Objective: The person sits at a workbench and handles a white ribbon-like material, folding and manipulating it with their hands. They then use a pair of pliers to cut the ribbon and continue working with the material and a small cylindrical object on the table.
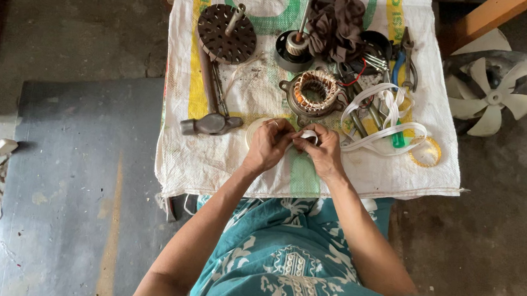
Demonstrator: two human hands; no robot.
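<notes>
My left hand (268, 143) and my right hand (323, 148) meet over the near middle of a white woven sack (224, 157) spread on a low table. Both pinch a strip of white tape (308, 134) between the fingertips. A pale roll of tape (253, 128) lies just under my left hand. Right behind the hands sits a round motor stator with copper windings (316, 94). Loops of white sleeving (376, 117) trail from my right hand toward the right.
A hammer (211, 122) lies left of my hands, its handle running back to a round perforated plate (226, 34). A dark cloth (337, 23), a rotor (296, 45), pliers (403, 65) and a yellow tape ring (425, 152) lie on the sack. A white fan blade (494, 96) rests on the floor.
</notes>
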